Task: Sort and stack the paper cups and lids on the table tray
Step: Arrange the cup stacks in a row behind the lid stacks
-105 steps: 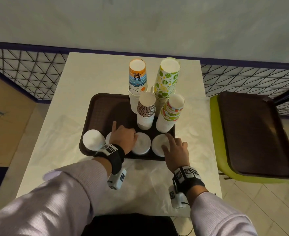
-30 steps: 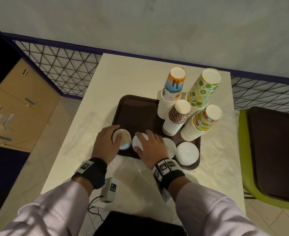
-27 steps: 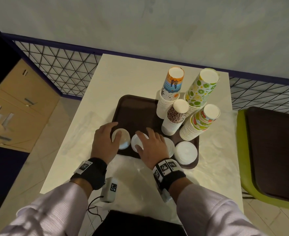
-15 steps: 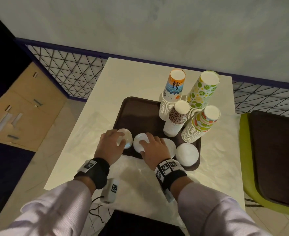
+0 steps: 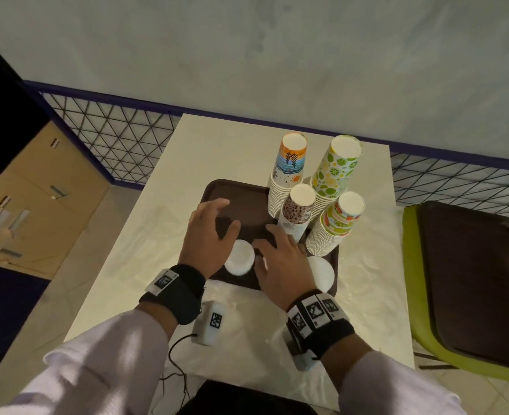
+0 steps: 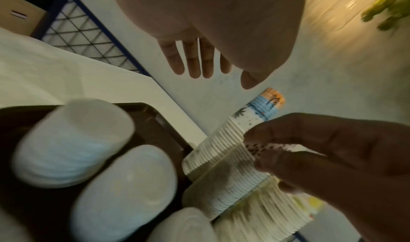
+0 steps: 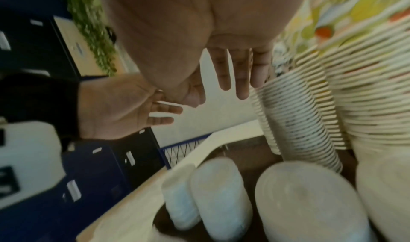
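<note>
Both hands, left [image 5: 208, 235] and right [image 5: 280, 259], hover spread over lid stacks [image 5: 239, 261] at frame centre on the brown tray [image 5: 232, 190]; right fingertips seemingly near the leopard-print cup stack [image 5: 298, 214], so a brush could topple it.

Both hands [image 5: 208, 235] [image 5: 280, 262] hover, fingers spread, over the tray [image 5: 235, 190].

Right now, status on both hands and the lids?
Left hand open above tray, holding nothing. Right hand open over lid stacks. Four cup stacks upright, close beside right fingers.
</note>
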